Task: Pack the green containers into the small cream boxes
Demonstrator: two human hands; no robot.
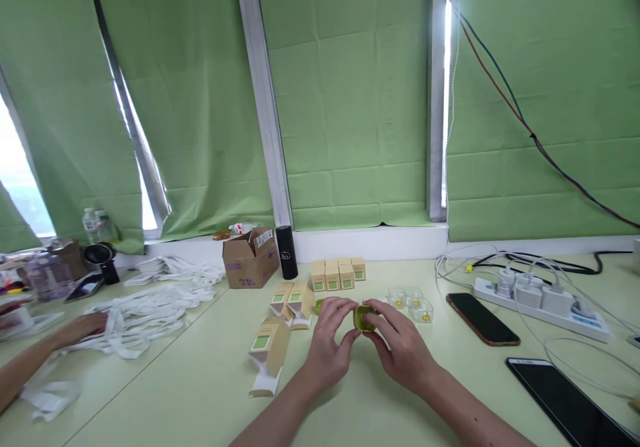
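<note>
Between my two hands is a small olive-green square container [358,319], with its hollow side toward me. My left hand [327,347] pinches its left edge between fingers and thumb. My right hand [403,348] grips the right side, with fingertips at the opening; whether anything sits inside is hard to make out. Another green piece [319,306] shows partly behind my left hand. To the left stand open cardboard boxes [274,344] with green square labels and raised flaps. Clear small cups [414,300] with yellow centres lie just beyond my right hand.
Closed small boxes [332,275] stand in a row behind, near a black cylinder [287,252] and a brown carton [250,260]. Phones [483,318] and a power strip [543,308] with loose cables lie right. Far left, another person's hand [83,330] touches white straps [145,314].
</note>
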